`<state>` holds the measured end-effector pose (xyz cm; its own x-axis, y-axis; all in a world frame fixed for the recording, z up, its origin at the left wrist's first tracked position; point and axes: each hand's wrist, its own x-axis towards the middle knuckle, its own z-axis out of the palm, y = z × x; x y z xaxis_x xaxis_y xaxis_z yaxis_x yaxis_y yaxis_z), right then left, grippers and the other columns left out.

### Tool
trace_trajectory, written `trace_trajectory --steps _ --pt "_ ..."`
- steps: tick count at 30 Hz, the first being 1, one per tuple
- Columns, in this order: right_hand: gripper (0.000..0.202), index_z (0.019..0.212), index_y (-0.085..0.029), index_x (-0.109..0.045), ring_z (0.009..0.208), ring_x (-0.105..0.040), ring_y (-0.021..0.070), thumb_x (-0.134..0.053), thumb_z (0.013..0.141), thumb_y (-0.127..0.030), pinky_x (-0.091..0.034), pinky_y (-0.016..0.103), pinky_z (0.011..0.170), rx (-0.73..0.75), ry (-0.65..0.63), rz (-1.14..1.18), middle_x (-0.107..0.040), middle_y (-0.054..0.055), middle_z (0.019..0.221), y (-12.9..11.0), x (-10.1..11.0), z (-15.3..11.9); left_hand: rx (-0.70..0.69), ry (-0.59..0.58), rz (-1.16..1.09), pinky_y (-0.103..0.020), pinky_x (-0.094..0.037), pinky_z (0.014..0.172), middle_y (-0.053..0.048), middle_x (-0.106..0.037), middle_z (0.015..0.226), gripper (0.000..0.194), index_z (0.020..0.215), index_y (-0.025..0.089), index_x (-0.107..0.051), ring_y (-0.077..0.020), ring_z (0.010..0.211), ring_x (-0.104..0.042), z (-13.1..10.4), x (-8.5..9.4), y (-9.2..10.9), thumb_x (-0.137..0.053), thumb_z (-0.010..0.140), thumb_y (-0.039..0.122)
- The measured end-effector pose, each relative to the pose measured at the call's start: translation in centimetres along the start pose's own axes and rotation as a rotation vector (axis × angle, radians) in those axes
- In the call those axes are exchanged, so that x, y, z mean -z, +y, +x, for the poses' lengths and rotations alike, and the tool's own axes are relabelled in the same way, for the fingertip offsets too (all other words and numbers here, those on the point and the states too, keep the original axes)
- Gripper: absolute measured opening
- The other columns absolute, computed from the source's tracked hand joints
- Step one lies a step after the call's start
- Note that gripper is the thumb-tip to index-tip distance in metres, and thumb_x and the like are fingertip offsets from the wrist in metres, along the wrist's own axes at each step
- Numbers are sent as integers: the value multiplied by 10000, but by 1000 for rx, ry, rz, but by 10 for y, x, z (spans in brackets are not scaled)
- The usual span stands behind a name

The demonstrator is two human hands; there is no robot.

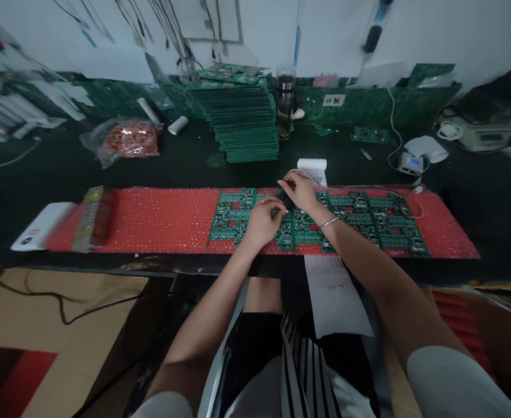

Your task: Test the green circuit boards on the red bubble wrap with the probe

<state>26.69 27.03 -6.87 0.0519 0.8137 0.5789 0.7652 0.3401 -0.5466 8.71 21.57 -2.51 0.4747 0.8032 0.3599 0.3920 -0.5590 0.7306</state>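
Observation:
Several green circuit boards [355, 220] lie in a row on red bubble wrap [163, 217]. My left hand [266, 222] is over the boards left of centre, its thumb and fingers drawn together at a board. Just beyond it, my right hand [301, 193] is pinched, with the fingertips pointing left. Between the two hands is a small dark piece [285, 198], partly covered by the fingers; I cannot make out its kind. A thin pale cable [346, 187] runs from near my right hand to the right. What each pinch holds is too small to tell.
Behind the boards rise a tall stack of green boards [244, 122] and a dark bottle [285, 107]. A bag of copper-coloured parts [131, 139] is at back left, a white paper roll [311, 164] behind my hands. A taped block [92, 217] rests on the wrap's left end.

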Motion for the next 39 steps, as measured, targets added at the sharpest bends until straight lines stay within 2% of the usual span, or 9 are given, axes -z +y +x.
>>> trace_trajectory --steps 2,5,14,19,24,29,32,36,39 --pt "279 756 -218 -509 719 -559 195 -547 946 -419 -430 325 703 -47 -1 26 -609 37 745 0 0 0 60 -65 73 -383 -491 955 -67 -697 916 123 760 171 -712 -215 966 -640 30 9 -24 -631 804 90" --pt "280 744 -214 -514 685 -550 188 -563 931 -417 -414 316 669 -85 -14 36 -605 36 720 0 -1 -1 76 -183 146 -373 -489 967 -68 -705 917 119 747 179 -733 -218 998 -647 52 7 -45 -637 788 123" --pt "256 755 -217 -513 680 -558 194 -563 922 -404 -401 318 648 -82 -38 31 -614 41 728 2 -4 -2 44 -228 404 -447 -441 1021 -110 -696 990 135 767 172 -750 -266 1079 -615 56 -8 -41 -624 806 143" --pt "291 726 -223 -486 643 -529 181 -564 914 -431 -385 310 623 -98 -9 58 -588 27 692 -1 -4 -1 -60 -183 480 -424 -466 1010 -117 -675 1110 222 1016 164 -741 -258 1065 -602 40 -5 -36 -576 867 156" --pt "372 692 -228 -457 599 -494 160 -555 905 -517 -377 305 604 -161 28 138 -548 5 647 -14 10 -1 -239 -281 609 -450 -467 1035 -148 -625 1242 318 1142 145 -719 -290 1150 -556 16 2 -33 -499 916 183" --pt "372 705 -224 -495 621 -524 155 -580 895 -532 -399 298 618 -162 -52 201 -570 1 668 -43 38 -33 -248 -336 569 -484 -435 1095 -168 -599 1288 358 1189 117 -697 -307 1215 -537 16 5 -36 -485 908 182" --pt "336 712 -222 -520 608 -526 150 -602 896 -492 -408 291 608 -147 -133 220 -594 1 679 -57 44 -58 -224 -350 444 -479 -429 1114 -149 -572 1351 398 1233 130 -669 -293 1265 -520 18 8 -45 -456 896 141" --pt "293 719 -224 -537 678 -572 174 -615 904 -437 -446 304 673 -64 -154 195 -619 15 712 -65 37 -75 -201 -278 273 -468 -411 1144 -127 -538 1409 519 1383 139 -537 -258 1342 -471 5 14 -53 -409 883 97" --pt "266 728 -225 -552 748 -601 198 -610 916 -404 -465 331 744 6 -154 161 -632 29 740 -66 32 -77 -161 -153 225 -479 -429 1131 -124 -559 1374 512 1365 162 -548 -249 1314 -496 -18 20 -47 -405 879 87"
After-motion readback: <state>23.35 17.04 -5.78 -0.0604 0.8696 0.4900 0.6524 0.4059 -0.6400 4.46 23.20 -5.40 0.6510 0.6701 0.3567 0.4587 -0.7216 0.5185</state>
